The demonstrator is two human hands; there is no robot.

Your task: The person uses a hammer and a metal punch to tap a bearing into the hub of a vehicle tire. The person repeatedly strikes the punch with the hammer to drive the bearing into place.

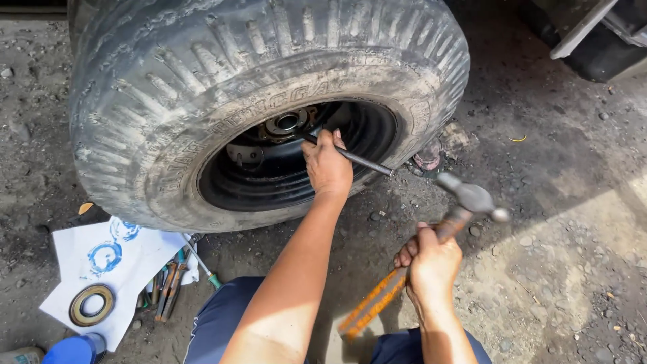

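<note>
**Rod at the hub, hammer raised beside it**

My left hand (327, 165) is closed around a thin dark metal rod (360, 160), just above the middle of the frame. The rod slants from lower right to upper left; its far tip sits against the hub (286, 124) at the centre of the black wheel rim (269, 182), and its free end sticks out behind my knuckles, past the edge of the rim. The rim sits inside a big, dusty, worn tyre (202, 81) that fills the upper left and centre of the frame.

My right hand (431, 259), at lower right of centre, is wrapped tight around the orange-striped handle of a ball-peen hammer (465, 202). The steel head is above and to the right of my fist, near the free end of the rod but apart from it.

In the lower left, on the gravel ground (552, 269), lies a white sheet of paper (81, 269) with blue marks. A ring-shaped seal (91, 305) rests on it, and a few hand tools (168, 283) lie just to its right. A blue container (74, 350) sits at the bottom edge.
</note>
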